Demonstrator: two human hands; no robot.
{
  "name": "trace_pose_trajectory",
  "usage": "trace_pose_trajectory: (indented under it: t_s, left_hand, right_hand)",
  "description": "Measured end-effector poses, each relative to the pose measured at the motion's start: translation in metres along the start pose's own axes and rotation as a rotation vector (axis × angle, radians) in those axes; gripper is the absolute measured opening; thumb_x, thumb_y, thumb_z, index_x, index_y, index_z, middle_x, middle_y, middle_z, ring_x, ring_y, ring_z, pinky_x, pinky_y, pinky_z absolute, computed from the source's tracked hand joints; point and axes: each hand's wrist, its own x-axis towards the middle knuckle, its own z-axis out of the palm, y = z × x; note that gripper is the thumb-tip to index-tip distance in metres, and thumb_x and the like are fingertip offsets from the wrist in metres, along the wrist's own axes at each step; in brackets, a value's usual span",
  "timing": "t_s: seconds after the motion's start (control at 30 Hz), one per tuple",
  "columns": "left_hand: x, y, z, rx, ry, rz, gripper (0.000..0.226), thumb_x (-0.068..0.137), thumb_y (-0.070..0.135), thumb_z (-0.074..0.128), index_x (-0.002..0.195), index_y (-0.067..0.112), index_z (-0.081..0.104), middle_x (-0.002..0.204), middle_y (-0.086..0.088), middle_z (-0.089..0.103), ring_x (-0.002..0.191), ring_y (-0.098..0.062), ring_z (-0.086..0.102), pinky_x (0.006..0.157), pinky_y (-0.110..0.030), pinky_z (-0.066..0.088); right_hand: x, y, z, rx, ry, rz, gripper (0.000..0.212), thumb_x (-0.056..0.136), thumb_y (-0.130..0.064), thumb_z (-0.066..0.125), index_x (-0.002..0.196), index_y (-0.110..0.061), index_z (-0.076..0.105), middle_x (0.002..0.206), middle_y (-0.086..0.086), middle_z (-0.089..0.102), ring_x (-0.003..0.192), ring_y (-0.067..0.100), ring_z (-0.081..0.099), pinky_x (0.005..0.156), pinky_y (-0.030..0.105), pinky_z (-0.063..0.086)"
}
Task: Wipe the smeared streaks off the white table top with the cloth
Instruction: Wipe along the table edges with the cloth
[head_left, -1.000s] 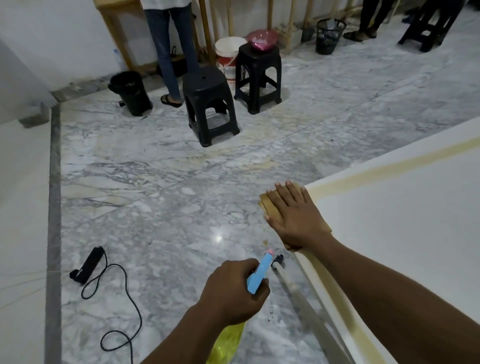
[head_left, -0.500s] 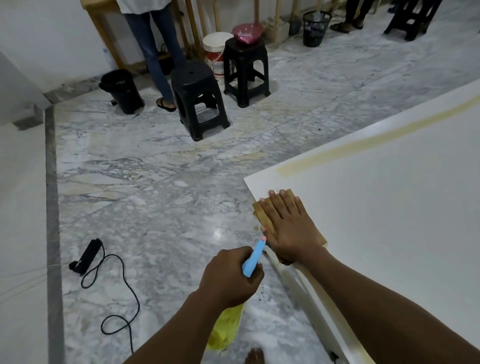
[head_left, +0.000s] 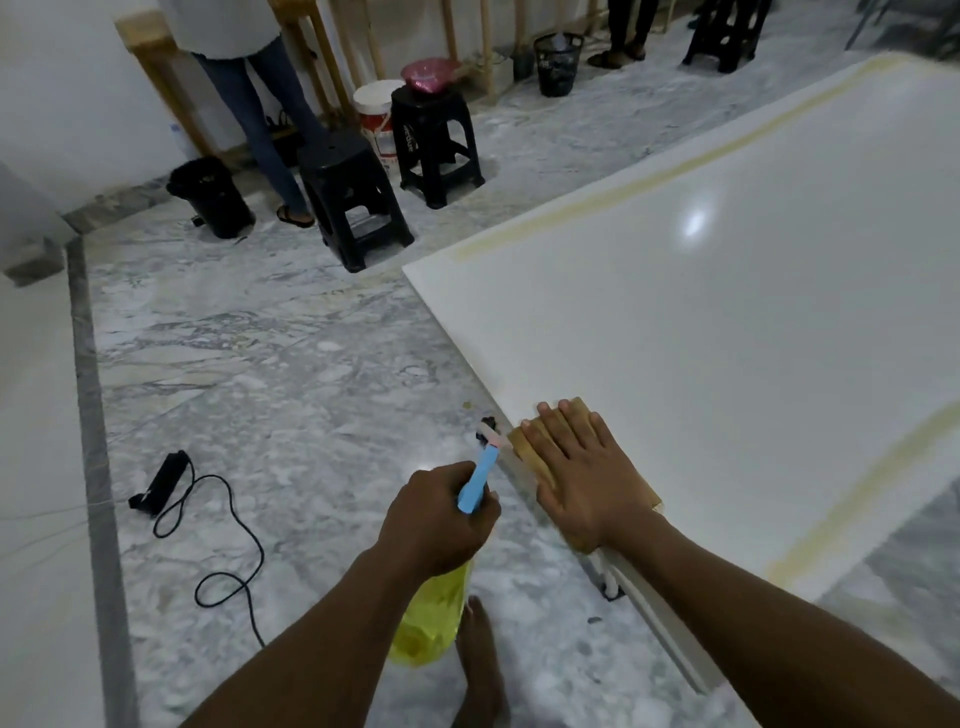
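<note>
My right hand (head_left: 579, 473) lies flat with straight fingers on a tan cloth (head_left: 649, 499), pressing it on the left edge of the white table top (head_left: 701, 322). A yellowish streak (head_left: 623, 192) runs along the far edge, and another streak (head_left: 852, 504) runs along the near right edge. Just left of the table edge, my left hand (head_left: 436, 519) grips a spray bottle (head_left: 431, 618) with a yellow body and a blue trigger head (head_left: 480, 475).
Marble floor lies to the left, with a black power adapter and cord (head_left: 161, 483). Two black stools (head_left: 353, 197) (head_left: 436, 140), a black bin (head_left: 210, 195), a white bucket (head_left: 376, 122) and a standing person (head_left: 260, 104) are beyond. My bare foot (head_left: 480, 665) is below.
My right hand has slid the cloth back along the table's left edge, away from the far corner. The streak along that edge is gone where the cloth passed. The left hand still grips the bottle.
</note>
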Motion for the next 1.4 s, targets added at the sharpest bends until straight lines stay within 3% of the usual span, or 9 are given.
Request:
trace_pose_trajectory:
  t_s: [0.53,0.63,0.7,0.77,0.87,0.97,1.1,1.23,1.4]
  left_hand:
    - [-0.132,0.078,0.067,-0.028,-0.050,0.040,0.020,0.085,0.036,0.063,0.075,0.019,0.060,0.068,-0.003,0.064,0.065,-0.025,0.062,0.064,-0.043,0.053]
    - [-0.132,0.086,0.053,-0.034,-0.051,0.039,0.022,0.084,0.040,0.060,0.076,0.019,0.060,0.068,-0.003,0.065,0.066,-0.025,0.062,0.064,-0.043,0.054]
    - [-0.127,0.089,0.042,-0.026,-0.048,0.056,0.021,0.085,0.040,0.061,0.075,0.022,0.059,0.067,-0.002,0.064,0.065,-0.024,0.062,0.064,-0.042,0.054]
    - [-0.119,0.092,0.029,-0.012,-0.054,0.080,0.020,0.087,0.037,0.063,0.072,0.026,0.055,0.066,0.001,0.061,0.064,-0.023,0.061,0.062,-0.039,0.052]
    - [-0.100,0.094,0.010,0.039,-0.093,0.128,0.017,0.086,0.035,0.063,0.074,0.024,0.057,0.067,0.000,0.063,0.065,-0.022,0.061,0.063,-0.038,0.052]
    - [-0.076,0.088,-0.005,0.064,-0.159,0.138,0.020,0.085,0.036,0.064,0.075,0.020,0.057,0.069,-0.003,0.065,0.063,-0.023,0.060,0.061,-0.040,0.051]
    - [-0.028,0.059,-0.031,0.058,-0.222,0.140,0.022,0.083,0.039,0.065,0.073,0.022,0.054,0.068,-0.002,0.064,0.060,-0.020,0.057,0.060,-0.037,0.049]
    - [0.040,0.013,-0.065,0.127,-0.225,0.125,0.025,0.083,0.040,0.062,0.068,0.026,0.048,0.060,0.004,0.053,0.057,-0.014,0.050,0.054,-0.026,0.035]
    - [0.128,-0.049,-0.115,0.170,-0.198,0.050,0.024,0.083,0.044,0.061,0.076,0.023,0.052,0.065,0.004,0.056,0.062,-0.018,0.056,0.054,-0.026,0.033]
  right_hand:
    - [-0.242,0.004,0.028,0.111,0.132,0.005,0.063,0.090,-0.025,0.038,0.152,-0.014,0.037,0.160,0.012,0.033,0.152,0.030,0.019,0.120,0.050,0.024]
    - [-0.255,-0.004,-0.010,0.697,0.281,0.282,0.041,0.104,-0.027,0.032,0.140,-0.028,0.053,0.130,0.004,0.066,0.128,0.014,0.056,0.103,0.025,0.044]
    - [-0.245,0.000,-0.049,1.339,0.366,0.642,0.028,0.106,-0.028,0.042,0.121,-0.022,0.065,0.101,0.013,0.073,0.100,0.028,0.069,0.077,0.031,0.053]
    - [-0.226,0.011,-0.079,1.982,0.239,0.848,0.033,0.099,-0.033,0.053,0.121,-0.013,0.067,0.109,0.014,0.072,0.103,0.035,0.067,0.081,0.040,0.053]
    - [-0.192,0.008,-0.105,2.382,0.269,0.824,0.046,0.100,-0.041,0.045,0.136,-0.014,0.056,0.114,0.007,0.068,0.098,0.025,0.069,0.090,0.041,0.057]
    - [-0.147,-0.011,-0.117,2.614,0.258,0.774,0.047,0.107,-0.036,0.023,0.111,-0.014,0.064,0.102,0.012,0.073,0.089,0.024,0.074,0.087,0.039,0.060]
    - [-0.062,-0.015,-0.093,2.411,0.316,0.260,0.059,0.106,-0.036,0.012,0.151,-0.002,0.030,0.157,0.019,0.033,0.147,0.029,0.032,0.121,0.040,0.019]
    - [0.044,-0.040,-0.112,2.257,0.039,0.713,0.025,0.104,-0.031,0.042,0.113,-0.019,0.062,0.097,0.004,0.076,0.079,0.015,0.075,0.066,0.030,0.061]
    - [0.183,-0.053,-0.142,2.046,-0.105,0.826,0.033,0.094,-0.037,0.054,0.101,-0.009,0.071,0.095,0.013,0.070,0.084,0.030,0.066,0.083,0.044,0.055]
